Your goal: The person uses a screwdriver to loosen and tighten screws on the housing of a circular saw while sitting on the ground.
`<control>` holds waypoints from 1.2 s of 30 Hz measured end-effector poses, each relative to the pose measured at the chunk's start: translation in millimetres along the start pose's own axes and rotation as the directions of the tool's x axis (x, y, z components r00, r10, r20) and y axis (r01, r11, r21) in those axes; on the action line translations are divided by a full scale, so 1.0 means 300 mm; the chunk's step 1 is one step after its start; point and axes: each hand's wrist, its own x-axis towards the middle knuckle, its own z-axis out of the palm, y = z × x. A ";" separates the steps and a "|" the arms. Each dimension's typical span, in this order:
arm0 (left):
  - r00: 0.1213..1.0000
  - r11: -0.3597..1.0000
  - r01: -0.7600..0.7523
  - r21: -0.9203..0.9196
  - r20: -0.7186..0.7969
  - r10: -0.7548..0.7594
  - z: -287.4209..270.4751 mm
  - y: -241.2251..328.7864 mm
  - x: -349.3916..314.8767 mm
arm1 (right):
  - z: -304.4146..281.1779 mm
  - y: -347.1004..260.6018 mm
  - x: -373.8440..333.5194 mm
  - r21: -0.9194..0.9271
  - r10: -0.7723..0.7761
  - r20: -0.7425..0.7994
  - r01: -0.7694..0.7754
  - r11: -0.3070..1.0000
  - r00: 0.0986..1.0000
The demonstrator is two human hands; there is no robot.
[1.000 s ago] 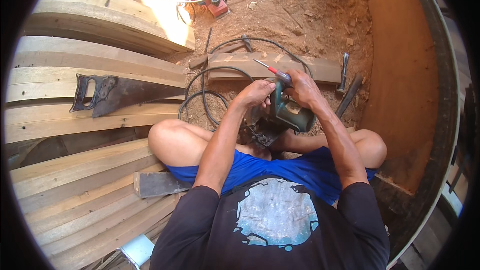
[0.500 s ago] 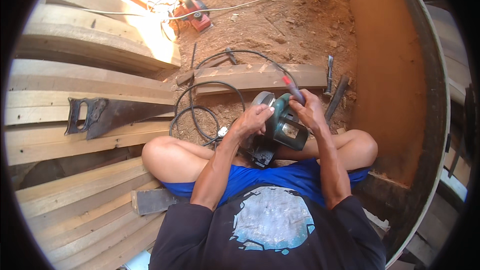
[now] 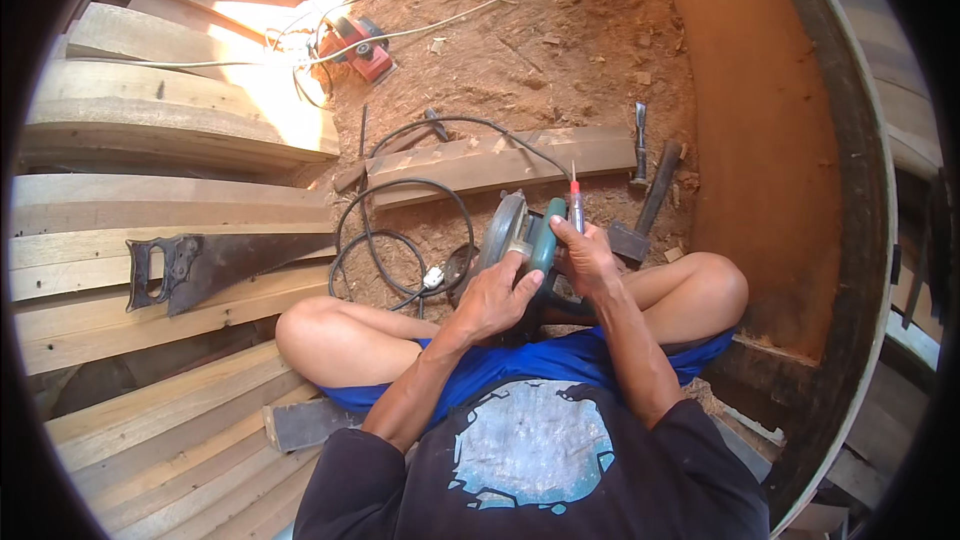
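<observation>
A circular saw [image 3: 542, 236] with a green handle and a grey rounded blade guard rests in my lap, between my crossed legs. My left hand [image 3: 492, 298] is closed on its guard side, thumb toward the handle; the fingertips are partly hidden. In my right hand [image 3: 590, 262] is a screwdriver [image 3: 576, 202] with a clear handle and a red collar, its thin tip pointing away from me. The right thumb lies against the saw's green handle. Much of the saw's lower body is hidden by my hands. Its black cord [image 3: 470, 202] loops on the ground at the left.
Beyond the saw lies a wooden beam [image 3: 480, 164]. A chisel [image 3: 640, 145] and a hammer [image 3: 652, 202] lie right of it. A handsaw [image 3: 215, 265] rests on stacked planks [image 3: 170, 200] at left. A red power tool [image 3: 362, 48] sits farther off. A brown panel [image 3: 760, 160] stands at right.
The circular saw has been turned, so its blade guard and handle now point away from me. The screwdriver has swung from slanting left to nearly straight ahead. My left hand has shifted nearer me.
</observation>
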 end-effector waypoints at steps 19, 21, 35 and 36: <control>0.992 0.998 0.062 0.030 -0.116 -0.058 0.005 0.068 0.018 | 0.031 0.015 -0.042 0.048 -0.058 0.038 0.056 0.997 0.998; 0.994 0.996 0.087 -0.013 -0.066 -0.087 -0.017 0.007 0.066 | 0.046 0.021 -0.037 0.102 -0.041 0.028 0.038 0.994 0.999; 0.941 0.841 0.337 -0.424 0.188 -0.282 -0.124 -0.004 0.276 | 0.021 0.019 0.076 0.323 -0.070 0.164 0.013 0.946 0.984; 0.939 0.840 0.342 -0.421 0.192 -0.286 -0.132 -0.011 0.281 | 0.019 0.025 0.090 0.327 -0.066 0.161 0.010 0.945 0.985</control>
